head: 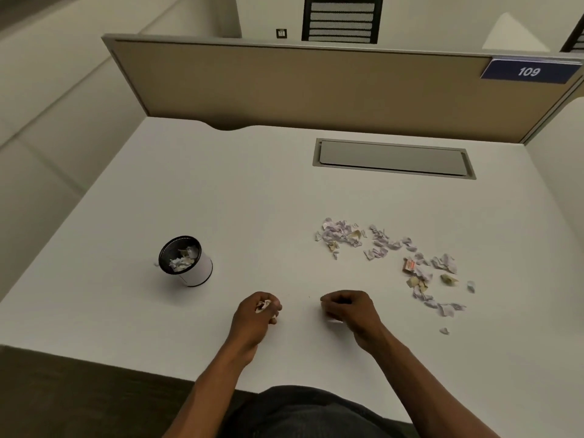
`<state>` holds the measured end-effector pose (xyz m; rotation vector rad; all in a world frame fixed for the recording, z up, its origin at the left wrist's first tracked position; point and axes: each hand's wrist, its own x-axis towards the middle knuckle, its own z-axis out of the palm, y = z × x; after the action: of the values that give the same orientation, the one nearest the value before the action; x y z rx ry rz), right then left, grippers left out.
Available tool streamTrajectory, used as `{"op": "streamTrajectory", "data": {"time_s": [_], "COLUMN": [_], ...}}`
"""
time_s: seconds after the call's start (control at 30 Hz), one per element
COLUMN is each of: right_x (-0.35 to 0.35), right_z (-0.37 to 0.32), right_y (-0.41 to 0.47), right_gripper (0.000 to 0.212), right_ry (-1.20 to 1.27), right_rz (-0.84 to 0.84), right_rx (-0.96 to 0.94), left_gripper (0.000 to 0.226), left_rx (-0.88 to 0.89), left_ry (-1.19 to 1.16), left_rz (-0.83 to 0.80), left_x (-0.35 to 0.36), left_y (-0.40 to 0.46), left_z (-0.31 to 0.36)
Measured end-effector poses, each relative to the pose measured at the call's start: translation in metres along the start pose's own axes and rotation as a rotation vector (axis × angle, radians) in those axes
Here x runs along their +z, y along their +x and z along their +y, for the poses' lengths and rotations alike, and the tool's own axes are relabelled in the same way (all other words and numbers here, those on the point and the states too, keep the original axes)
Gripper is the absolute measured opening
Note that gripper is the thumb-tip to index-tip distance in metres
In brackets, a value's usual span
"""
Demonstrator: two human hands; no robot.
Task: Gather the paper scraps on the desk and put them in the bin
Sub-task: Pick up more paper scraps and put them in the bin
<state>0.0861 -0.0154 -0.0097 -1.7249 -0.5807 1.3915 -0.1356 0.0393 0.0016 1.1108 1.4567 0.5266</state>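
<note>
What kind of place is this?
Most likely an office cubicle: a white desk backed by a tan partition panel, a numbered blue sign reading 109 on the panel, and a cable hatch set into the desktop.

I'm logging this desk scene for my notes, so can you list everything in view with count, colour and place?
desk: one, white, fills the middle
bin: one, black mesh with a white band, desk's left part, scraps inside
paper scraps: many, pale lilac, white and tan, scattered on the desk's right part
hatch: one, grey, set in the desk's far right
partition: one, tan, behind the desk
sign: one, blue, reads 109, partition's top right
left hand: near edge, grips white scraps
right hand: near edge, fingers curled; contents unclear
</note>
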Motion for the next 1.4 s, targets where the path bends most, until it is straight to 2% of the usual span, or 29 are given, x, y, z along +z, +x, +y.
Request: {"op": "streamTrajectory", "data": {"time_s": [0.1, 0.23, 0.4, 0.53, 0.7, 0.77, 0.9, 0.93, 1.0, 1.2, 1.4], "right_x": [0.02, 0.066, 0.139, 0.194, 0.243, 0.252, 0.257, 0.256, 0.256, 0.256, 0.255], "right_z": [-0.019, -0.058, -0.114, -0.151, -0.164, -0.163, -0.164, -0.165, -0.165, -0.165, -0.167], "right_y": [0.003, 0.006, 0.01, 0.015, 0.029, 0.033, 0.033, 0.032, 0.031, 0.031, 0.031], "right_gripper": [0.01, 0.016, 0.016, 0.009, 0.009, 0.006, 0.018, 0.023, 0.032, 0.038, 0.038], "right_ry": [0.219, 0.284, 0.26, 0.106, -0.164, -0.257, -0.374, -0.388, -0.404, -0.468, -0.49], "right_rz": [-0.086, -0.223, -0.441, -0.529, -0.477, -0.432, -0.376, -0.379, -0.39, -0.376, -0.334], "right_rx": [0.058, 0.064, 0.014, -0.08, -0.182, -0.205, -0.24, -0.25, -0.268, -0.332, -0.398], "left_gripper": [0.011, 0.008, 0.009, 0.01, 0.015, 0.025, 0.047, 0.042, 0.019, 0.032, 0.018], "left_rx": [0.02, 0.078, 0.141, 0.128, 0.047, 0.027, 0.028, 0.036, 0.067, 0.08, 0.132], "left_ry": [-0.135, -0.285, -0.354, -0.308, -0.292, -0.303, -0.344, -0.368, -0.419, -0.477, -0.473], "left_rz": [-0.001, 0.053, 0.164, 0.311, 0.39, 0.406, 0.363, 0.352, 0.337, 0.307, 0.41], "left_x": [-0.026, -0.055, -0.097, -0.136, -0.16, -0.164, -0.166, -0.165, -0.162, -0.158, -0.175], "left_y": [-0.009, -0.017, -0.007, 0.012, 0.03, 0.034, 0.037, 0.038, 0.037, 0.034, 0.04], "left_z": [0.017, 0.051, 0.076, 0.081, 0.083, 0.084, 0.083, 0.082, 0.085, 0.088, 0.083]}}
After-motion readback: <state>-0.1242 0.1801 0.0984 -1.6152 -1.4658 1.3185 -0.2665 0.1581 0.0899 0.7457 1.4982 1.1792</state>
